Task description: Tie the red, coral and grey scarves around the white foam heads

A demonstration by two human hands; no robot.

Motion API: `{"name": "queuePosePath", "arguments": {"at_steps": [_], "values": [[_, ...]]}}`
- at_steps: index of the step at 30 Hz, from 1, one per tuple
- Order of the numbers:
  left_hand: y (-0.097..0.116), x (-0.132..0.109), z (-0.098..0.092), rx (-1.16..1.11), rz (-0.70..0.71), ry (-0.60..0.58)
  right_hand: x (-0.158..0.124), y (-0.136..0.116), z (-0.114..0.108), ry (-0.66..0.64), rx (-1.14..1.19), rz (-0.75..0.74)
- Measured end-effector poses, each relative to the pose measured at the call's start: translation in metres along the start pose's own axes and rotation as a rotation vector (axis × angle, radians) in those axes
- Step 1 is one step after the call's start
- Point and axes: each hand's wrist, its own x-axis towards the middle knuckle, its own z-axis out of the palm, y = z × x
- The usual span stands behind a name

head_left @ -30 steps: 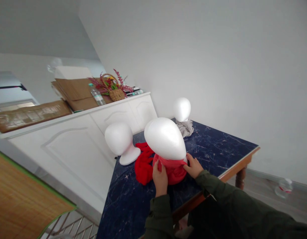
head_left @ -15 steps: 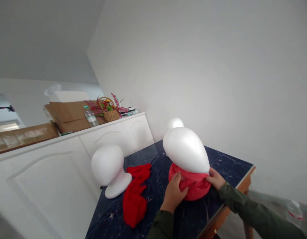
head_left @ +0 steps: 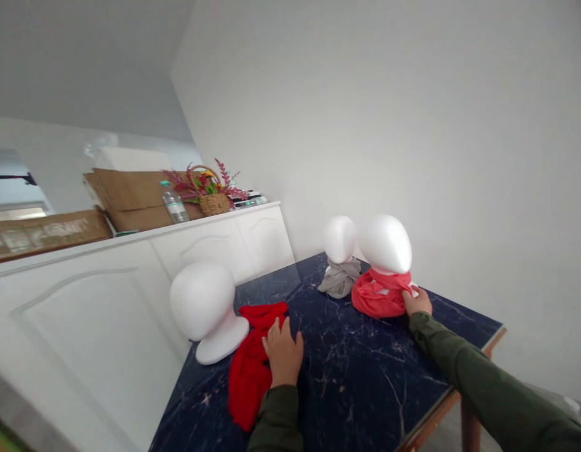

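Observation:
A white foam mannequin head (head_left: 387, 243) with a coral scarf (head_left: 377, 298) wrapped round its neck stands toward the back right. My right hand (head_left: 419, 301) is closed at its right side, gripping it low by the base; the scarf's edge touches my fingers. My left hand (head_left: 284, 353) is open, fingers spread, over the right edge of a crumpled red scarf (head_left: 249, 382). Whether it touches the cloth I cannot tell. Left of the red scarf, a bare mannequin head (head_left: 203, 301) tilts on its round base.
Behind the coral-wrapped head is another mannequin head (head_left: 340, 238) with a grey scarf (head_left: 341, 278). The dark marbled table (head_left: 347, 370) meets the wall and a white cabinet (head_left: 102, 314). On the cabinet are cardboard boxes (head_left: 130, 198), a water bottle (head_left: 175, 204) and a flower basket (head_left: 214, 204).
The coral-wrapped head has moved back, beside the grey-scarfed one, with my right hand still on it. My left hand has let go of the coral scarf and moved left to the red one.

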Motion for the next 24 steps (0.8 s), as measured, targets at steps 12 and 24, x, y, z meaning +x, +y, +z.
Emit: {"name": "queuePosePath", "arguments": {"at_steps": [12,24], "values": [[-0.073,-0.009,-0.024,-0.307,-0.366,-0.29,-0.007,0.004,0.002,-0.092,-0.336,-0.271],[-0.039,-0.01,-0.029,-1.563,-0.702,-0.511,-0.073,-0.011,-0.013,0.113,-0.202,-0.636]]}}
